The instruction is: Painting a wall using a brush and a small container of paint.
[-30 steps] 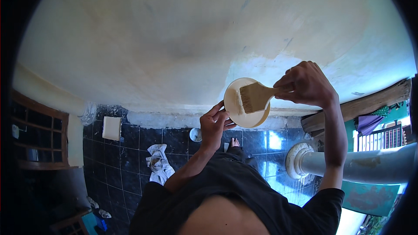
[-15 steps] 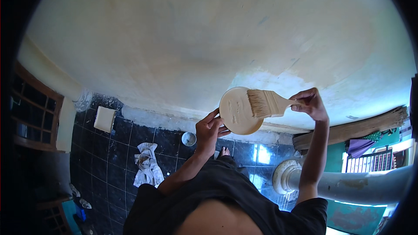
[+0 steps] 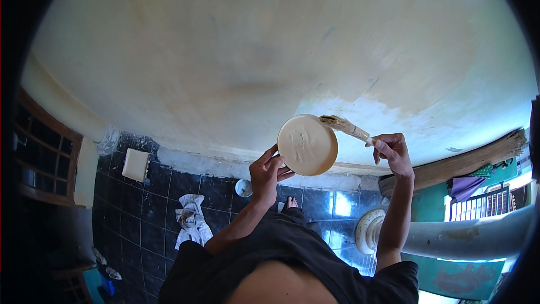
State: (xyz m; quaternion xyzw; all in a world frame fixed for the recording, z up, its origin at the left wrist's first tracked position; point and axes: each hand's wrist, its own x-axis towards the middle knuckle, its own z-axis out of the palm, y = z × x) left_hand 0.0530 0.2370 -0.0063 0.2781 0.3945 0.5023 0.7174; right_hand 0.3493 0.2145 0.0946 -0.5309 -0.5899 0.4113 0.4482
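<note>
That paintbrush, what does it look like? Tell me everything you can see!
The paintbrush shows its thin edge: brownish bristles, a pale tan body and a narrow, paler handle. The right hand pinches the handle. It tilts, bristles up and to the left, their end overlapping the upper right rim of the round cream dish; whether they touch it, I can't tell.

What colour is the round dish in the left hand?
The round dish is pale cream, best seen in the head view.
</note>
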